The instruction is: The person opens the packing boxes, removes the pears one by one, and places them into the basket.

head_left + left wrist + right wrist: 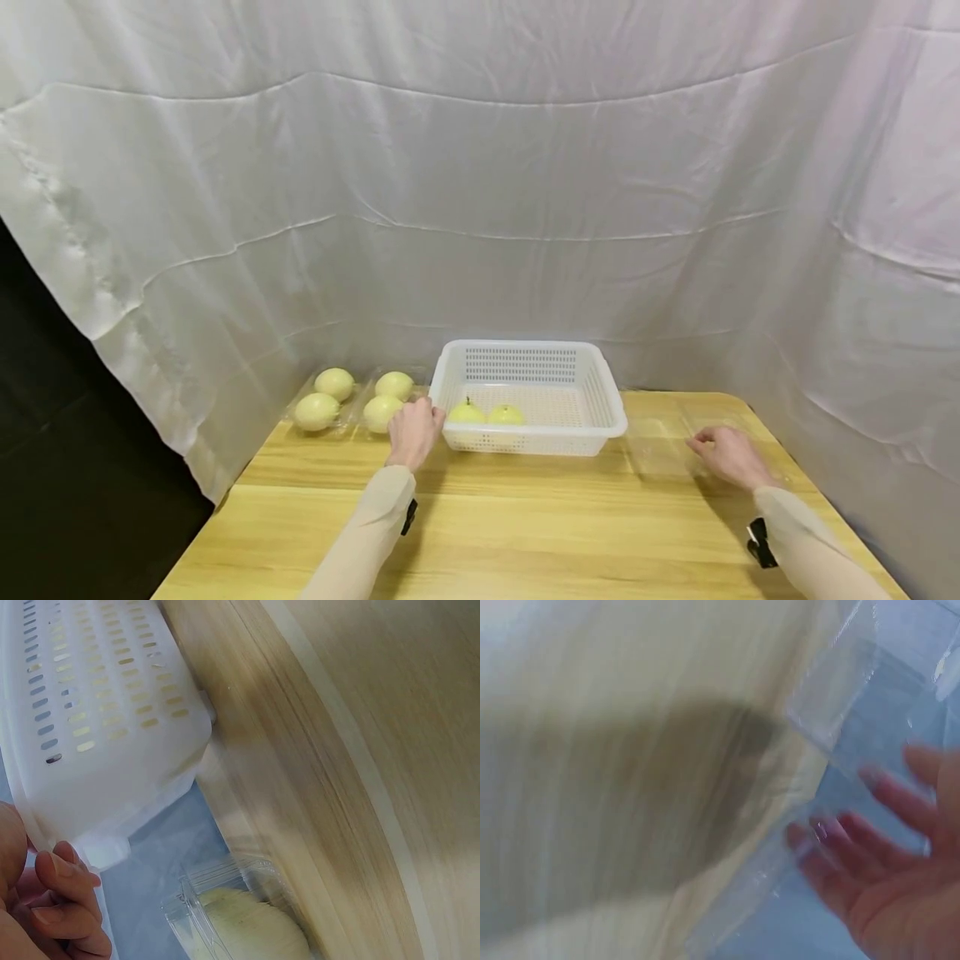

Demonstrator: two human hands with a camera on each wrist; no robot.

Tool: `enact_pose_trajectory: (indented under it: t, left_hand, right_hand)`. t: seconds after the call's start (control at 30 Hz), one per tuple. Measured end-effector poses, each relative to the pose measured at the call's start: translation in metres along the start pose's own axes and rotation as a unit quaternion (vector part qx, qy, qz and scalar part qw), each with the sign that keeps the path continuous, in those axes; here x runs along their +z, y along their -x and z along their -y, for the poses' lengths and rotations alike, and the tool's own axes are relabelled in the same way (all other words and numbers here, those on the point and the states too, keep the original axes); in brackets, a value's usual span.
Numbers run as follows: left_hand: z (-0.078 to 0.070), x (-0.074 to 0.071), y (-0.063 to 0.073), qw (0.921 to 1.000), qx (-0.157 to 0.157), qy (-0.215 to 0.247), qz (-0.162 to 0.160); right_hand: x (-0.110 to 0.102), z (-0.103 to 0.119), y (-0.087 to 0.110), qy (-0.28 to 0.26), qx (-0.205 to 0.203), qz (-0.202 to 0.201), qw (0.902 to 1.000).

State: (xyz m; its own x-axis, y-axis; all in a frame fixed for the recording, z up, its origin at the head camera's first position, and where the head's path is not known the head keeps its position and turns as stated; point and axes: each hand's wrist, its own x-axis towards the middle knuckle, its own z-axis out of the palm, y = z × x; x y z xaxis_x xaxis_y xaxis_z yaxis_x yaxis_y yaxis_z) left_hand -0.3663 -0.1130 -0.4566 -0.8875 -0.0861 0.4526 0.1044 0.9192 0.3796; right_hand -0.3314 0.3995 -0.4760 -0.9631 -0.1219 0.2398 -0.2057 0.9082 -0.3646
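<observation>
My left hand [414, 433] is at the left end of a white plastic basket [532, 432], its fingers curled and thumb gripping the rim. Inside the basket, near its front wall, sit two yellow-green pears [507, 415], one with a stem standing up. On the right, my right hand [727, 456] hovers over clear plastic packaging [656, 437] with fingers loosely extended. In the right wrist view, its blurred fingertips [810, 847] overlap the edge of the transparent box [742, 922], and the palm holds nothing.
Left of the basket, two clear plastic boxes hold pairs of pears [317, 412]; the nearer box's pear [251, 926] shows below my left hand in its wrist view. A pale curtain [525, 167] hangs behind the wooden table [525, 525] and along its sides.
</observation>
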Motion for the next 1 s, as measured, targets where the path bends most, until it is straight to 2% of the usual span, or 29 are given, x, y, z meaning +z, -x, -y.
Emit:
enact_pose_trajectory:
  t: [0.13,0.27,0.33,0.43,0.53,0.67,0.83,1.0]
  left_hand:
    - [0.001,0.002,0.0,0.9999,-0.005,0.001,0.012]
    - [0.002,0.002,0.0,0.9999,-0.007,0.001,0.014]
    - [0.002,0.002,-0.001,0.9999,-0.006,0.001,0.012]
    - [0.002,0.001,-0.001,0.9999,-0.007,0.001,0.01]
    - [0.001,0.002,-0.002,0.9999,-0.007,-0.001,0.013]
    - [0.001,0.002,-0.002,0.9998,-0.008,-0.004,0.018]
    - [0.0,0.002,-0.001,0.9999,-0.006,-0.003,0.014]
    - [0.001,0.002,-0.002,0.9999,-0.006,-0.004,0.009]
  right_hand:
    - [-0.008,-0.003,0.001,-0.027,-0.03,0.064,0.9971]
    - [-0.021,-0.007,0.004,-0.067,-0.056,0.139,0.9864]
    - [-0.024,-0.009,0.006,-0.077,-0.082,0.159,0.9809]
    - [-0.023,-0.014,0.006,-0.064,-0.131,0.141,0.9792]
    - [-0.017,-0.015,0.004,-0.042,-0.143,0.099,0.9839]
    - [-0.011,-0.012,-0.002,-0.02,-0.099,0.067,0.9926]
    - [-0.006,-0.009,-0.012,0.018,-0.055,0.021,0.9981]
    - [-0.004,-0.009,-0.02,0.038,-0.008,0.016,0.9991]
